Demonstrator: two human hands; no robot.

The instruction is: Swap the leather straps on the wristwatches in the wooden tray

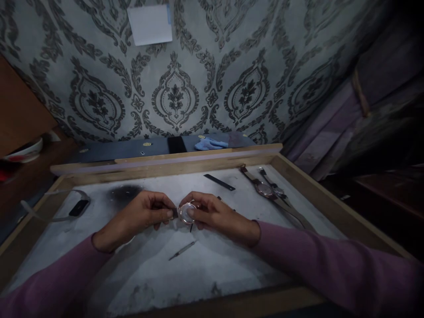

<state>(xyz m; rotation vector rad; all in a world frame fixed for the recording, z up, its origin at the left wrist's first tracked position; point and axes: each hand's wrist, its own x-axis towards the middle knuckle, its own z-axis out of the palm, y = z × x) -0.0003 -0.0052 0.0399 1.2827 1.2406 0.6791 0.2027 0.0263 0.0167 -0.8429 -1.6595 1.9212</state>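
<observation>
Between my hands, above the middle of the tray, is a round watch case [187, 213] with a shiny rim. My right hand [212, 213] grips it, thumb across its face. My left hand [145, 213] pinches a short dark piece, seemingly a watch strap [175, 213], at the case's left side. Whether strap and case are joined I cannot tell. Below them on the white surface lies a thin metal tool [183, 250] with a pointed tip. A dark flat strip [219, 182], perhaps another strap, rests beyond my right hand.
A wooden-framed tray [198, 160] surrounds the work surface. At its right lie wristwatches [265, 190] with straps; at its left stands a dark square-faced watch [79, 207] with a pale band. Behind the frame sits a blue cloth [211, 143]. A bowl [24, 150] is at far left.
</observation>
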